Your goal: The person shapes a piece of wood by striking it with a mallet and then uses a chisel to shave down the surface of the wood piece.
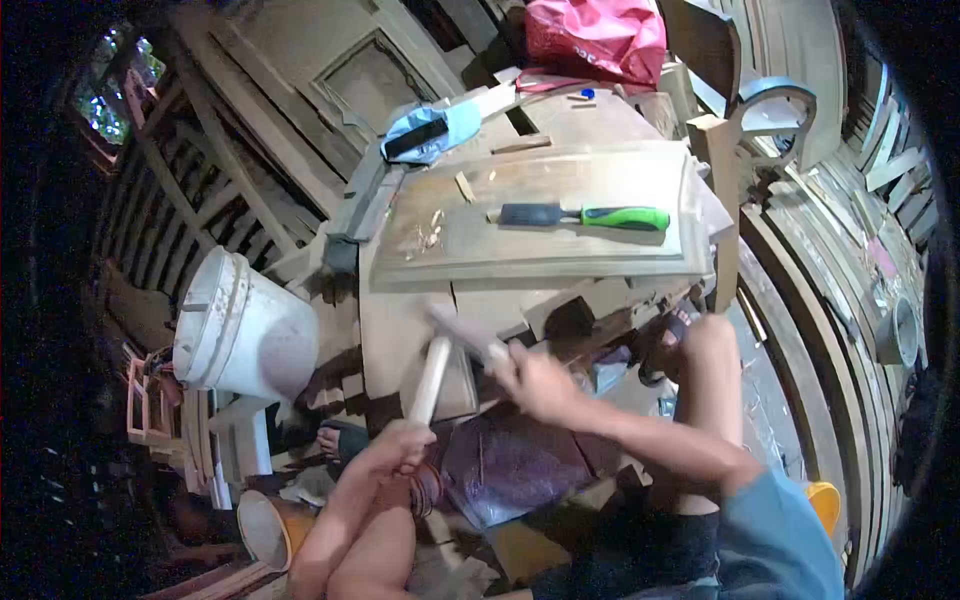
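My left hand (402,446) is closed around the lower end of a pale wooden stick (430,380), which slants up and slightly right toward the bench. In my right hand (545,388) is a flat blade-like tool (465,332), smeared by motion. Its blade points up and left and overlaps the stick's upper end in this view. Beyond both hands lies a wooden panel (560,255) with a moulded edge. A chisel with a green and black handle (625,217) rests on the panel, its wide end dark. Wood chips (432,238) lie scattered at the panel's left.
A dirty white bucket (255,330) stands tilted at the left. A blue cap (430,130) and a red bag (597,45) sit at the back of the bench. Boards (800,320) are stacked along the right. Below my hands lies a dark purple sheet (515,470).
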The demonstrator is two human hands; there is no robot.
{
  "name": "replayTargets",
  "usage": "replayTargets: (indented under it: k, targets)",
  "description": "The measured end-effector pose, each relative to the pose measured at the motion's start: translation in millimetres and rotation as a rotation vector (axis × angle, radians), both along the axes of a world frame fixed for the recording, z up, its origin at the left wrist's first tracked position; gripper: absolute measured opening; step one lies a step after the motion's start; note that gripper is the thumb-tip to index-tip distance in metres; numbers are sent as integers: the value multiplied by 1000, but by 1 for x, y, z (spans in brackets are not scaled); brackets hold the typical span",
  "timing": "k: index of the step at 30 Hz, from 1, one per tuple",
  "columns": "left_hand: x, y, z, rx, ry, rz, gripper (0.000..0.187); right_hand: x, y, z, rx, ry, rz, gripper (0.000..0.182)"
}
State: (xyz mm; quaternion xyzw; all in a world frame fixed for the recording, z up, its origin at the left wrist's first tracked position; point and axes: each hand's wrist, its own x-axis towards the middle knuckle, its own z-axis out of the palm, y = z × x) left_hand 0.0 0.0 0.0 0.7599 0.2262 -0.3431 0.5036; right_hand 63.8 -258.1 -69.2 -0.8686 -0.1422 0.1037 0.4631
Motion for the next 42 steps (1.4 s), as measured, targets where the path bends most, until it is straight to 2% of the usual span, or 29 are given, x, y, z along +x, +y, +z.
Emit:
replayTargets:
  k: [1,2,3,5,6,7,9,10,11,13,14,15,17,18,21,22,23,25,26,27,29,30,31,33,35,37,39,41,42]
  targets:
    - [2,1,10,-112,66,0,23,3,-2,15,0,56,-58,54]
    - [3,-1,19,-226,128,-1,24,-9,2,16,111,98,-74,47]
    - [24,-1,9,-216,34,-21,24,-6,13,-6,125,-194,-47,43]
    - [19,-10,8,-183,40,23,28,-30,7,-8,56,-323,176,43]
    - [16,-19,17,-142,74,114,28,-16,3,-7,-56,-359,184,42]
    - [13,-15,14,-139,97,121,28,0,10,-23,78,-243,7,41]
    - [11,-8,8,-488,220,181,25,1,9,-22,131,-127,-21,41]
    - [8,-8,7,-475,168,136,25,5,7,-18,181,-53,-47,42]
    - [7,-7,4,-478,152,125,25,-20,11,-17,19,-126,-9,42]
    - [3,-9,-1,-337,127,73,24,-47,1,-1,21,-164,298,45]
    - [3,-6,-4,-356,148,58,24,-37,-2,1,-155,-163,234,45]
    - [1,-2,-7,-351,166,68,24,-22,9,-23,19,-192,5,44]
    - [5,1,-6,-708,292,155,24,-11,6,-13,87,-76,-30,43]
    - [4,2,-3,-716,287,133,26,-2,5,-5,153,6,-64,42]
    - [3,6,-13,-573,198,73,24,-44,4,0,35,-266,237,38]
    - [3,7,-16,-688,253,125,22,-29,4,-9,-82,-201,247,39]
    - [1,9,-18,-685,267,136,22,-20,4,-8,15,-184,64,41]
    - [4,1,-4,-824,342,194,23,-5,5,-4,57,-93,-2,41]
    - [5,-1,0,-762,327,200,26,4,5,-1,96,-35,-70,42]
    - [8,-2,1,-764,309,188,26,-15,8,-12,181,-126,-36,43]
    - [6,-2,-4,-754,247,213,26,-35,3,-5,44,-207,219,42]
    - [1,-1,-7,-748,233,238,26,-26,9,-29,18,-248,136,41]
    - [-1,0,-7,-747,247,249,26,-16,8,-16,86,-150,4,43]
    - [6,1,0,-877,377,240,23,1,8,-6,72,-8,-60,44]
    - [7,7,-6,-893,413,207,23,-22,13,-18,110,-112,48,45]
    - [4,4,-9,-898,370,172,26,-34,5,2,0,-107,189,43]
    - [3,5,-11,-919,431,248,26,-5,12,-18,148,-24,-29,43]
    - [7,2,-4,-918,412,190,26,-1,8,-7,94,-34,-70,45]
    - [5,-1,-1,-857,414,234,27,-17,10,-13,110,-79,2,45]
